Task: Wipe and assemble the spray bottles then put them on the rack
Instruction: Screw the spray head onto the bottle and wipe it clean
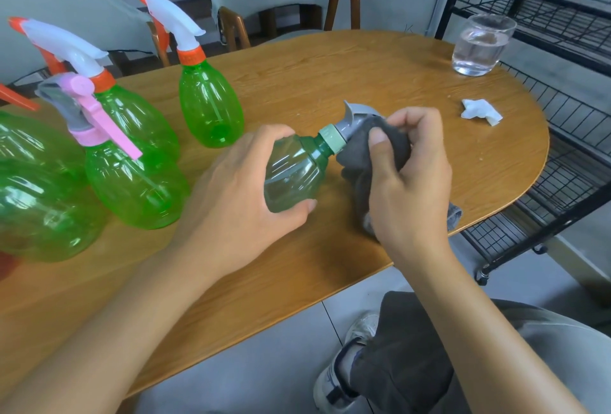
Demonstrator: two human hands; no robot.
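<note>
At the left of the frame stand spray bottles (211,106) of glossy, see-through green plastic that catches bright highlights, topped with smooth, matt plastic trigger heads (172,20) in white, orange, pink and grey. They rest on a table (330,76) of warm brown wood with visible grain and a soft satin sheen, and at the centre a dark grey cloth (373,162), soft and matt, is wrapped over a grey plastic trigger. At upper right are a clear, shiny drinking glass (479,46), a crumpled white paper tissue (481,111) and a rack (562,10) of black matt metal wire.
</note>
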